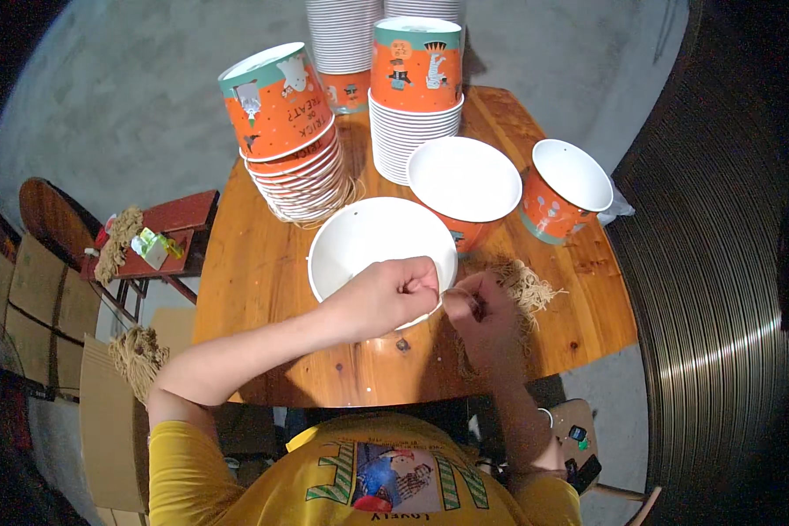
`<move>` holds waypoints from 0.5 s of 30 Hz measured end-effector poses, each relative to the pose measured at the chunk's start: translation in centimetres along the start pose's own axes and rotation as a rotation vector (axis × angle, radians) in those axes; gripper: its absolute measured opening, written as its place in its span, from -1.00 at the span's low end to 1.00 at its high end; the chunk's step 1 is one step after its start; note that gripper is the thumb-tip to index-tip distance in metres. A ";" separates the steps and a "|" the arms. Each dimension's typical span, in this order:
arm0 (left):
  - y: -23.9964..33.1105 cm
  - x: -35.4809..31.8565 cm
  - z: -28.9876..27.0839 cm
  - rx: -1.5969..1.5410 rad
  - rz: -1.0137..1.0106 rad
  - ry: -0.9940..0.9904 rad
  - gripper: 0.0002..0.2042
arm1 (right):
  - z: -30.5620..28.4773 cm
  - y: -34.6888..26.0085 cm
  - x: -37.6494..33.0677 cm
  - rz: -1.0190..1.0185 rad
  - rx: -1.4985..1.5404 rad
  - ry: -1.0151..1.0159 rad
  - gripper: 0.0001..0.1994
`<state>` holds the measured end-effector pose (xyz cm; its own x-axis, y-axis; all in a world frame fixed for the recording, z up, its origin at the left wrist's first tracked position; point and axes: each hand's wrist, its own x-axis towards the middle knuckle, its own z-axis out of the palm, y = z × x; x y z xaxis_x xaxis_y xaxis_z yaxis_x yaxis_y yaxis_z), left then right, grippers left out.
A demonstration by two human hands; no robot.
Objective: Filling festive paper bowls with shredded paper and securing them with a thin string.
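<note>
A white-lined paper bucket [359, 237] lies tilted near the front of the wooden table, its mouth facing me. Over its right rim my left hand [386, 298] is closed, the fingers pinched at the edge; whether a string is also between them is hidden. Just right of that rim my right hand [484, 314] is closed in a pinch on a thin tan string, partly in shadow. Beside and beyond the right hand lies a loose bundle of tan strings [528, 291], with some strands trailing below the wrist.
Orange printed buckets stand in a left stack [280, 110] with string loops and a middle stack [416, 74]. Two single buckets, one open [465, 180] and one smaller-looking [570, 180], stand at right. More string [138, 353] hangs on cardboard at left. A corrugated wall [719, 263] rises right.
</note>
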<state>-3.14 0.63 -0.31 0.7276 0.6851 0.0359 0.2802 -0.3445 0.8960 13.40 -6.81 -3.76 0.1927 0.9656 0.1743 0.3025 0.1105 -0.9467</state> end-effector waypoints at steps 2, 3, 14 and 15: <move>0.6 0.3 -0.4 -0.311 -0.252 -0.122 -0.90 | 0.6 -0.2 -0.7 -0.062 0.033 0.038 -0.89; 0.8 0.4 -0.5 -0.311 -0.254 -0.121 -0.90 | 0.8 -0.4 -0.9 -0.062 0.034 0.037 -0.89; 0.4 0.1 0.0 -0.335 -0.114 -0.160 -0.93 | -0.1 0.2 0.1 0.174 0.289 -0.041 -0.82; 0.6 0.1 0.1 -0.334 -0.113 -0.161 -0.93 | -0.2 0.1 0.3 0.173 0.289 -0.039 -0.82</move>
<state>-2.84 0.39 0.14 0.8004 0.5878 -0.1175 0.1643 -0.0267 0.9860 13.73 -6.56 -3.77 0.1802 0.9836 -0.0006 -0.0099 0.0012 -1.0000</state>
